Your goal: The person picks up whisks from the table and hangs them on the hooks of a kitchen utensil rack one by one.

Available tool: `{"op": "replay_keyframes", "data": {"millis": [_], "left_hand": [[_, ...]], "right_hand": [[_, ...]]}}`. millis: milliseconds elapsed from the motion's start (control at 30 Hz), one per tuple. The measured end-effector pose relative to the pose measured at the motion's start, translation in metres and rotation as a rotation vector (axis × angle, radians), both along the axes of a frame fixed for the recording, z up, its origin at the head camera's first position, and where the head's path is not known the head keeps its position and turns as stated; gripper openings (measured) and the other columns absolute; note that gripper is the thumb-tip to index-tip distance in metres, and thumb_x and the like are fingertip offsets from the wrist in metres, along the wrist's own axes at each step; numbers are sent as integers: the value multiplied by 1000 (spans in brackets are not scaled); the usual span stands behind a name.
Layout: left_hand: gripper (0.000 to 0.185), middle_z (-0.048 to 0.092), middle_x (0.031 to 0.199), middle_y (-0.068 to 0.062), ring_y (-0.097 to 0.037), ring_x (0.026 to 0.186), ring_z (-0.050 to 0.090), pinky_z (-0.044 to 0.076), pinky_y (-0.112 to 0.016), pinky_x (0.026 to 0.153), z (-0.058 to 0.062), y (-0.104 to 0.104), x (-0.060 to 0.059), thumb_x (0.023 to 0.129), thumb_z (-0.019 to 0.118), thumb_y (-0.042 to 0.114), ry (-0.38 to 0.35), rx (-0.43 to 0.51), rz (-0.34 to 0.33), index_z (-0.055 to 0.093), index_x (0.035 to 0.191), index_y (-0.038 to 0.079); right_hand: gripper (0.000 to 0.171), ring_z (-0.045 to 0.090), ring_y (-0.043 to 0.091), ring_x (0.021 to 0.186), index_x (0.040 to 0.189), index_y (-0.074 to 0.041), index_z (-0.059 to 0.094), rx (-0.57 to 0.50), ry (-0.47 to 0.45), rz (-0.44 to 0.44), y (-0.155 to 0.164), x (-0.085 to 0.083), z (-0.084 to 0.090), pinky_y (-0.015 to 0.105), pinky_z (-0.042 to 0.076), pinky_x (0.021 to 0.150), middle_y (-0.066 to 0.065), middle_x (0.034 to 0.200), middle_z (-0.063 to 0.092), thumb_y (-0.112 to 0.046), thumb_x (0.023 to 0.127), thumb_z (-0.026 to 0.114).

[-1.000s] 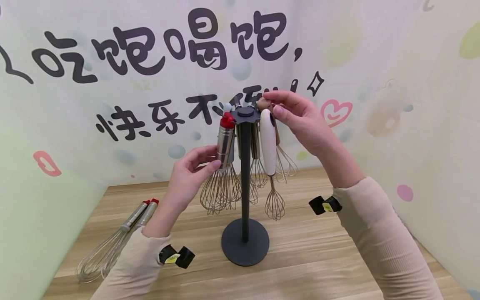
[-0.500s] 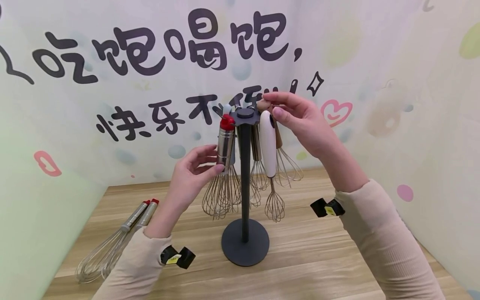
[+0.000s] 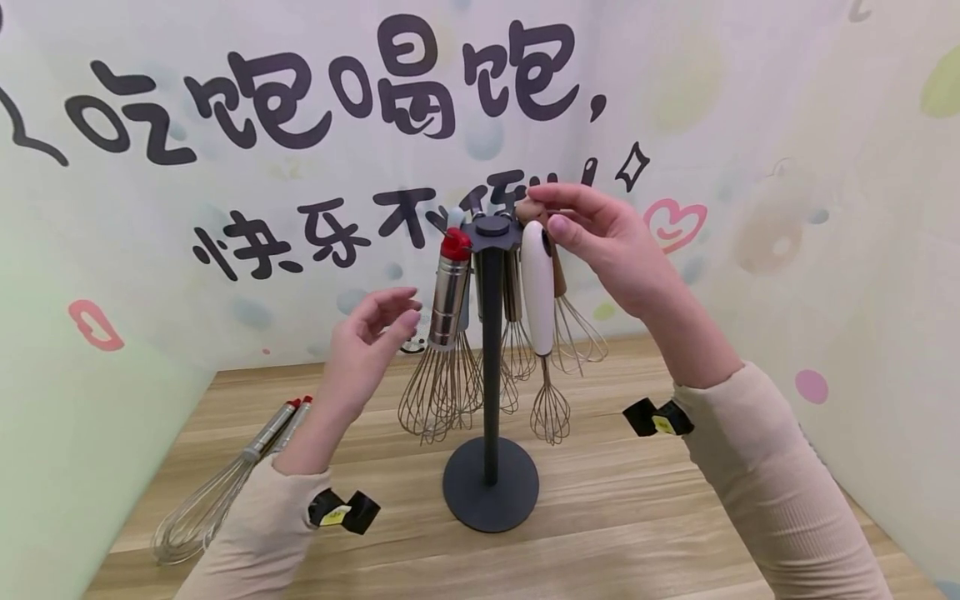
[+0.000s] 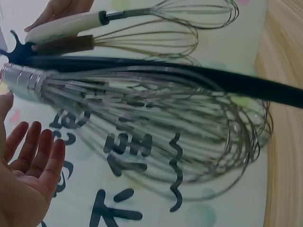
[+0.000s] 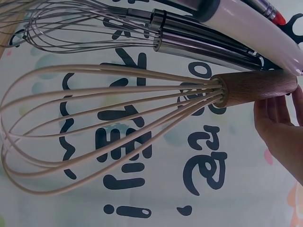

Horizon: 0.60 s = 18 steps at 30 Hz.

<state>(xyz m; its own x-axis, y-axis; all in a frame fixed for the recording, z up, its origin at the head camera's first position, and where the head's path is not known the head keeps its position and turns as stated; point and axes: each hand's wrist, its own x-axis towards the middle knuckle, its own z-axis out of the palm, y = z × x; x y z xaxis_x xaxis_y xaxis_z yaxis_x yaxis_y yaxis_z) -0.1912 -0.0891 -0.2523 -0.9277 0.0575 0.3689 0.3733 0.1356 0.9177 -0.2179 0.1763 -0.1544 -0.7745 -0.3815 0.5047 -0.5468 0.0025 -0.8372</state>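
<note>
A black stand [image 3: 491, 375] holds several hanging whisks. On its left side hangs a steel whisk [image 3: 448, 296] with a red cap. My left hand [image 3: 360, 346] is just left of that handle, fingers loosely spread and holding nothing; the left wrist view shows its palm and fingers apart from the whisks. At the stand's upper right, my right hand [image 3: 626, 250] pinches the top of a wooden-handled whisk [image 5: 258, 88] between thumb and fingers. A white-handled whisk [image 3: 536, 292] hangs in front of it, partly covering the wooden handle in the head view.
Two more steel whisks with red ends [image 3: 251, 462] lie on the wooden table [image 3: 615, 517] at left, partly behind my left forearm. The stand's round base [image 3: 491, 504] sits mid-table. A printed backdrop [image 3: 315, 200] rises behind; more steel whisks [image 5: 199, 40] hang at the stand's rear.
My left hand has let go of the red-capped whisk's handle and moved left; that whisk hangs on the stand. My right hand stays at the wooden-handled whisk, which has barely shifted.
</note>
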Motion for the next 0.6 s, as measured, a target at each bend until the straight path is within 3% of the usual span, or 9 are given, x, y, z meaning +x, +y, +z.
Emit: {"op": "replay_keyframes", "data": {"millis": [100,200,400,467,600], "left_hand": [[34,61,108,3,-3,93,59,52,-15,84,-1,-13,-3,96,56,16,-19,-31,31,54,127,4],[36,61,113,-4,0,94,58,51,-12,83,-6,-29,-8,97,55,22,-32,-115,64,54,128,3],[42,58,128,-19,8,93,53,46,-5,78,-31,-73,-21,99,51,30,-90,-328,173,52,131,3],[43,56,129,-20,1,99,55,43,-4,77,-43,-89,-25,100,49,29,-121,-376,204,50,133,2],[41,57,127,-24,-28,109,58,40,-2,74,-68,-114,-30,99,49,24,-172,-446,261,50,132,-1]], "right_hand": [[25,53,7,118,116,-22,63,-4,-3,-2,-1,0,0,19,44,94,-18,103,70,-13,94,58],[25,53,7,118,116,-22,63,-7,-8,-5,-1,0,0,18,44,94,-18,102,70,-16,93,59],[25,55,7,116,114,-24,64,-16,-13,-1,-1,0,1,18,45,92,-17,101,71,-21,89,63],[25,56,6,115,113,-24,64,-21,-15,-2,-2,0,1,18,45,92,-17,101,71,-22,88,64],[26,57,5,113,113,-23,65,-31,-26,-5,-2,0,1,18,46,91,-16,100,71,-23,87,65]]}}
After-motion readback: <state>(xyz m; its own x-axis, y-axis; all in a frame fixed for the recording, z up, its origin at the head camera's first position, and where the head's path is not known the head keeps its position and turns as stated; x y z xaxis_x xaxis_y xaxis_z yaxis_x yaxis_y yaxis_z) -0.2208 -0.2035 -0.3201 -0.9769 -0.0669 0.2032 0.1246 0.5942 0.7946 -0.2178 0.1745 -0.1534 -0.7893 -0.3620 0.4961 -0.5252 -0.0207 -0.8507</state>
